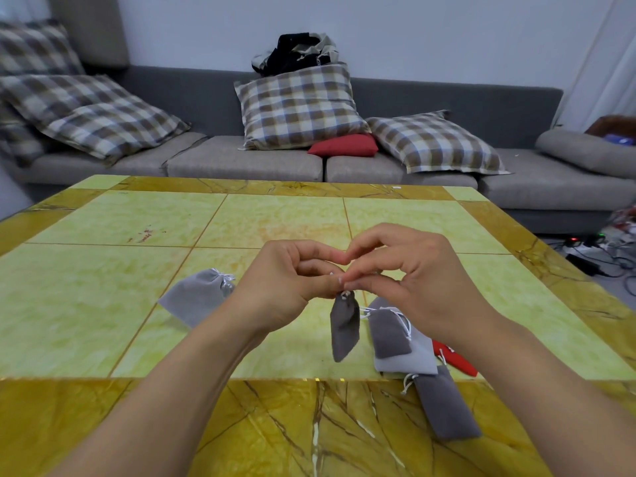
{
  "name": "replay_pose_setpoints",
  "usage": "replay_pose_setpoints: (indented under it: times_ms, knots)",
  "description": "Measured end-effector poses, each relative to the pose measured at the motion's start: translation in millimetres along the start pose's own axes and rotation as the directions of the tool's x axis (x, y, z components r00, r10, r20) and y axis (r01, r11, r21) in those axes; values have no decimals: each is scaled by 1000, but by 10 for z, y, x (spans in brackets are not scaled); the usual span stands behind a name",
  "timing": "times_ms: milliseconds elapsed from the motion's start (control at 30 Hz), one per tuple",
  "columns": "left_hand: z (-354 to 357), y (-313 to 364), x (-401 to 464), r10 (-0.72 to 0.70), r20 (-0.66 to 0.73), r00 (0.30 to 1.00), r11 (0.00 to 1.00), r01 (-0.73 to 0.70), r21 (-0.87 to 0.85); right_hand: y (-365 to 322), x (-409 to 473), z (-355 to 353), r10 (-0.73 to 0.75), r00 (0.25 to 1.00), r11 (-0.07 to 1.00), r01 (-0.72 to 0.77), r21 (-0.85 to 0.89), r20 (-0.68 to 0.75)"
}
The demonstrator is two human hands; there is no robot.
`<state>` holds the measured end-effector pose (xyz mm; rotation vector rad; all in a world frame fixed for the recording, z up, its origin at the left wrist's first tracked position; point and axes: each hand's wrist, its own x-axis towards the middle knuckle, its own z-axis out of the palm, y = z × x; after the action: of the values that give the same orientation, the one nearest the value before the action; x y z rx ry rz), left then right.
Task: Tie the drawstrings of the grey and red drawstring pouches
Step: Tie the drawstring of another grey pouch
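Wide bare table [103,270] left of hands [339,280] pinching pouch [345,327].

One pouch [197,296] lies left on the table [103,270] — stacked pouches [399,342] right.

Both hands [347,280] apparently pinch dark grey pouch's [345,330] drawstring

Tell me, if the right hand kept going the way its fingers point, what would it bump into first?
Probably the left hand: the right hand points leftward at it, fingertips nearly meeting above the hanging dark grey pouch.
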<state>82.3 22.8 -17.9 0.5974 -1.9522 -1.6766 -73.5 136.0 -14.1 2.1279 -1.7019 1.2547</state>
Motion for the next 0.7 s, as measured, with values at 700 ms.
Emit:
replay_pose_setpoints:
  times_ms: [700]
  knots:
    - [-58, 56, -21, -64, 135, 989, 996, 71, -47, -73, 9, -119, 327, 934, 870, -357, 341, 146]
